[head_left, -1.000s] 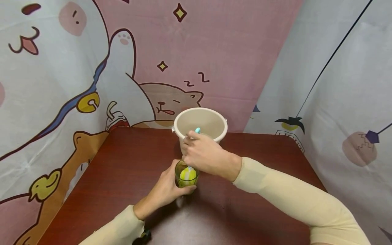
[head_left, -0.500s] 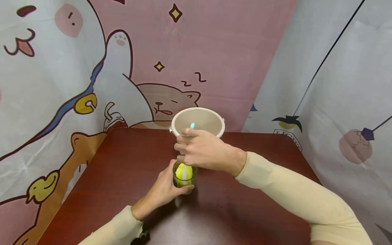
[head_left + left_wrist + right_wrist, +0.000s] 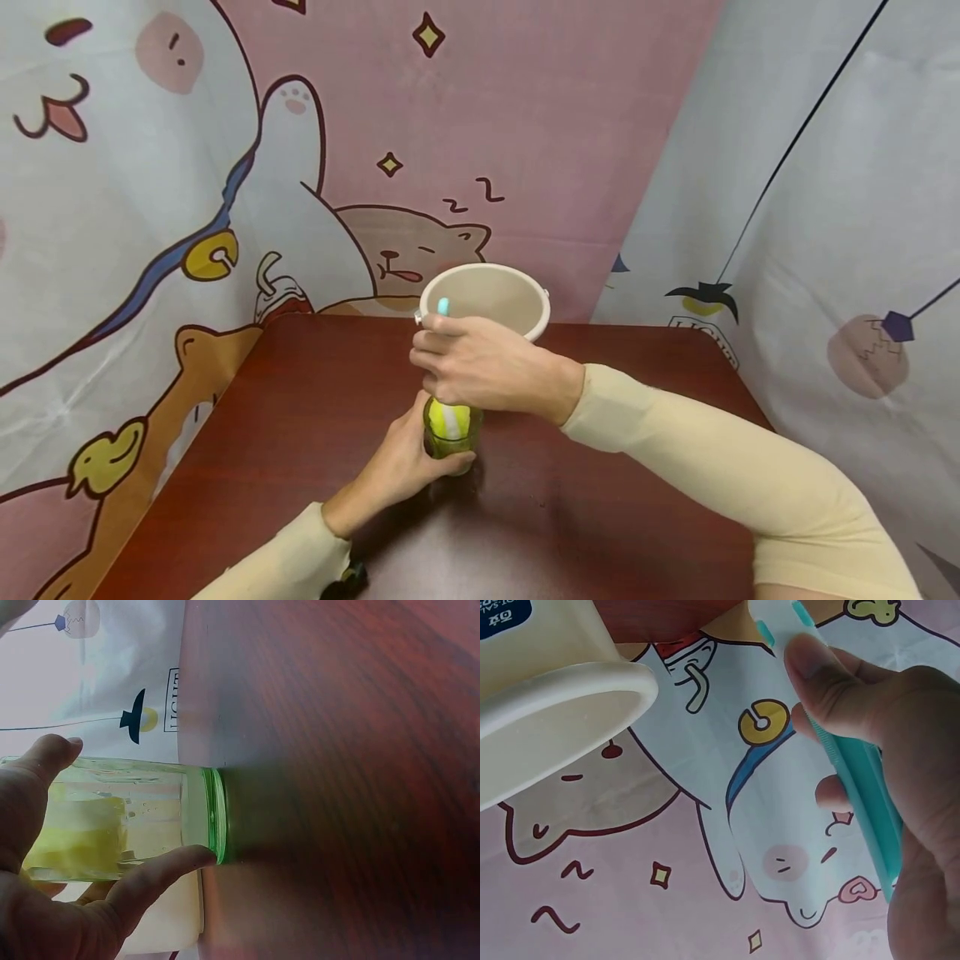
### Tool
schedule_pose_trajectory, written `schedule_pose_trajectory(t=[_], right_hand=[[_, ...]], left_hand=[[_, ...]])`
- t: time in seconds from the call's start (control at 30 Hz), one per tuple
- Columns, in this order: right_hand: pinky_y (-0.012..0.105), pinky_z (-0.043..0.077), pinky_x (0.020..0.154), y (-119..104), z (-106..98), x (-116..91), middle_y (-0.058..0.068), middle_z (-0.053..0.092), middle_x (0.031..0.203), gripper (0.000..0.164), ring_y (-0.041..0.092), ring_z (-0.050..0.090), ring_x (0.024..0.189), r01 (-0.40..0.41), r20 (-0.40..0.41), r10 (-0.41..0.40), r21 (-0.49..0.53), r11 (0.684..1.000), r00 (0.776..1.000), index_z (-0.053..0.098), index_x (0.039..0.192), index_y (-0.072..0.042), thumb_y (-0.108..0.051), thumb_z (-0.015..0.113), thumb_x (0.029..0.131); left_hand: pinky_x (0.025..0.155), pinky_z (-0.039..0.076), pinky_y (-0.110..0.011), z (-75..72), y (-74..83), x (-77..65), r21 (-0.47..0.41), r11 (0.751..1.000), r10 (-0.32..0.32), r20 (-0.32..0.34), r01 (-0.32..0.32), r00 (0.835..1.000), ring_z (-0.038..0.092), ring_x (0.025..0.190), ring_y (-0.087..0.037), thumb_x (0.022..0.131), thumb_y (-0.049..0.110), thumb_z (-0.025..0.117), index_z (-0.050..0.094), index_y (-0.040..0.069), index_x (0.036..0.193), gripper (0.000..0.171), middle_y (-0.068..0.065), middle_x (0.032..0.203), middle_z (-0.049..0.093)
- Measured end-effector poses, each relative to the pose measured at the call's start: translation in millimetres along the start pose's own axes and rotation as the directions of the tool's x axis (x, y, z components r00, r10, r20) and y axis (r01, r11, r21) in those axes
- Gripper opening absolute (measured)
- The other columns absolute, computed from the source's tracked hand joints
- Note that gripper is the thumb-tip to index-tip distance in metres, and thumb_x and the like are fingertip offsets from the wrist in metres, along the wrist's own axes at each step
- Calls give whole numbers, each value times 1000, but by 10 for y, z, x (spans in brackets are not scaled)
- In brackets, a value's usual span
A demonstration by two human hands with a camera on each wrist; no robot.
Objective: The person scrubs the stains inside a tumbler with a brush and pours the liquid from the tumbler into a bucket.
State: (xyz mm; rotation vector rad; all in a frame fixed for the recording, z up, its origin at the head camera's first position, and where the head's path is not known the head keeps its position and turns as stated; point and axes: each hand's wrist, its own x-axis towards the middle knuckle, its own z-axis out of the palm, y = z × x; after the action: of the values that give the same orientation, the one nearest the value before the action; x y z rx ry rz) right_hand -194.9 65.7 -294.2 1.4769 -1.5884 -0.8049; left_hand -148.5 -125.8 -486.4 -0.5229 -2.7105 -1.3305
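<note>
My left hand grips a clear, green-tinted drinking glass, thumb and fingers around its sides. Its thick green base is close over the tabletop. Inside the glass sits the yellow sponge head of a cup brush, with a white band across it; water drops cling to the glass wall. Above the rim my right hand holds the brush's turquoise and white handle, fingers wrapped around it and thumb along its white neck. The handle's tip rises past the right hand in the head view, and that hand hides the neck.
Just behind the hands stands a cream bucket, its rim near the right hand. The dark red wooden table reaches back to a cartoon-printed cloth. A small black object shows under the left sleeve.
The right hand has shifted left and slightly up, and the brush handle's tip has moved left with it. The sponge head sits higher in the glass. The left hand keeps its hold.
</note>
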Motion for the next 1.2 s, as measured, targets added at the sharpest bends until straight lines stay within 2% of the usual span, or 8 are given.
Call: schedule_pose_trajectory(t=[0.27, 0.53, 0.73, 0.93, 1.03, 1.2], right_hand=[[38, 38, 120, -8, 6, 65, -12, 76, 106, 21, 15, 64, 116, 25, 81, -21, -52, 998, 997, 87, 94, -39, -21, 80, 103], [37, 37, 123, -8, 6, 80, -18, 81, 109, 14, 14, 62, 124, 45, 170, -41, -16, 999, 985, 88, 96, -42, -29, 87, 100], [36, 38, 115, 20, 20, 3, -22, 83, 105, 12, 10, 62, 120, 11, 191, -17, 32, 999, 982, 87, 96, -44, -33, 88, 99], [38, 39, 108, 70, 17, -80, -20, 86, 113, 10, 12, 67, 112, -13, 195, -8, 106, 994, 981, 90, 110, -33, -32, 83, 102], [38, 40, 104, 105, 1, -114, -15, 86, 109, 14, 13, 69, 106, -24, 224, -14, 167, 986, 975, 88, 110, -30, -35, 88, 96], [38, 41, 103, 150, -35, -173, -9, 83, 95, 20, 17, 70, 99, -56, 275, -21, 266, 962, 961, 83, 97, -31, -38, 96, 84]], left_hand=[[95, 65, -33, 5, 7, 0, -14, 1000, -15, 6, 15, 1000, 76, 109, -11, 89, 43, 104, 48, 18, 160, 93, 3, 128, 75], [97, 65, -35, -4, 1, -11, -4, 1000, -9, 3, 9, 1000, 76, 112, -12, 89, 44, 104, 49, 20, 158, 92, 4, 130, 75], [99, 64, -36, -2, -1, -10, 6, 1000, -3, -8, 3, 1000, 76, 114, -13, 88, 43, 105, 51, 22, 157, 90, 4, 132, 77], [99, 65, -36, -2, 12, -8, -4, 1000, -8, -11, 8, 1000, 77, 116, -14, 88, 40, 105, 52, 22, 157, 89, 3, 134, 77], [99, 65, -36, -3, 23, -9, 2, 1000, -8, -14, 9, 1000, 77, 115, -14, 88, 39, 105, 52, 23, 156, 88, 3, 134, 77], [97, 65, -34, 10, 27, -8, 8, 1000, -8, -18, 9, 1000, 77, 111, -13, 87, 39, 106, 53, 23, 154, 87, 3, 130, 77]])
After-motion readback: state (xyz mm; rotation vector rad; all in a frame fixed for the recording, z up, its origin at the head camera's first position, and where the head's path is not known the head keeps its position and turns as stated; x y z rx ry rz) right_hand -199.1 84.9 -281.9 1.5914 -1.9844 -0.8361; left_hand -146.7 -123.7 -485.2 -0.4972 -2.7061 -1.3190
